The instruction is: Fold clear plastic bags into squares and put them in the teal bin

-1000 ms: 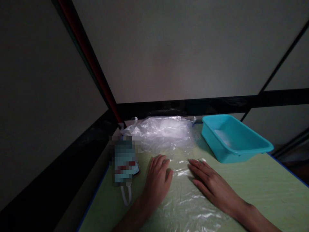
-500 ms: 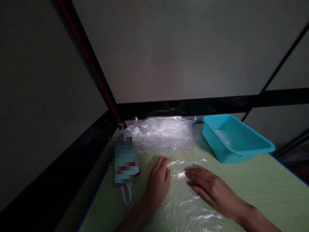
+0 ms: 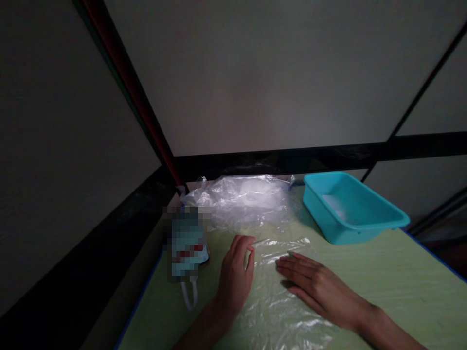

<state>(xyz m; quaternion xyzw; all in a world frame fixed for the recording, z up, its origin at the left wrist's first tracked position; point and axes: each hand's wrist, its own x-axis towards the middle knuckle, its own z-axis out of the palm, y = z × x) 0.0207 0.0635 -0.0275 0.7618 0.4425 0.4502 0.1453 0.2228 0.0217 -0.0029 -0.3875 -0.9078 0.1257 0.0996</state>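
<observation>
A clear plastic bag (image 3: 277, 287) is spread flat on the green table (image 3: 394, 282). Its far left corner is pinched between thumb and fingertips of the left hand (image 3: 235, 277), lightly closed on the film. The right hand (image 3: 314, 287) is laid open and flat on the bag, just right of that pinch, with nothing gripped. Beyond the pinch a heap of crumpled plastic (image 3: 244, 199) is seen; a turquoise tub (image 3: 350, 206) stands further right.

Left hand (image 3: 235, 274) fingers now pinch plastic bag (image 3: 280, 291) corner; previously flat.
</observation>
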